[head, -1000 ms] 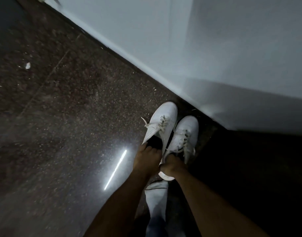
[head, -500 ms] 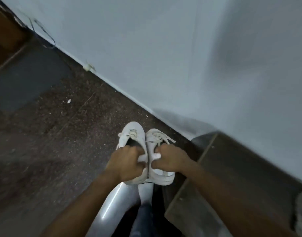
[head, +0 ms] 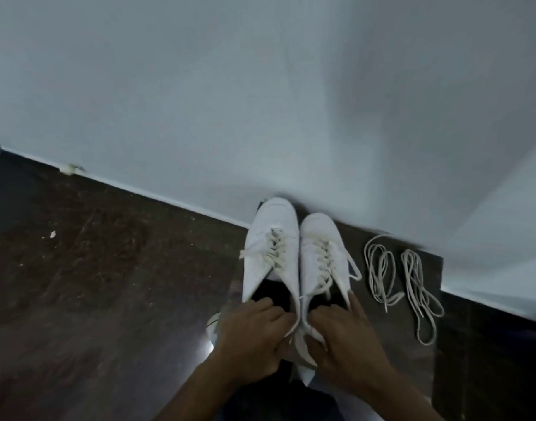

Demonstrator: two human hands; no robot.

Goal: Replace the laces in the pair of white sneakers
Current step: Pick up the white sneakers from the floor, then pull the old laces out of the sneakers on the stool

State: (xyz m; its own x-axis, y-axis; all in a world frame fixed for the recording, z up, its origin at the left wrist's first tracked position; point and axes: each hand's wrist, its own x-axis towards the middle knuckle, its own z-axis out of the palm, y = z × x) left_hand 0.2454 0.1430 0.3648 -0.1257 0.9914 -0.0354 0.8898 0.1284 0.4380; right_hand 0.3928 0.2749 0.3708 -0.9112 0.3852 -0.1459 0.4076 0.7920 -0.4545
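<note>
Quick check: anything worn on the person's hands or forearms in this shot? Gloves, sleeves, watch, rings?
Nothing visible. Left hand and right hand are bare, no gloves. Both forearms are bare to the frame edge, no sleeves, no watch or band. No rings seen, though the picture is dim and slightly blurred.

Both bare forearms reach forward from the bottom edge, side by side, the left hand palm down with fingers curled over its sneaker's heel, the right hand likewise gripping the other sneaker's heel, thumb outstretched.
</note>
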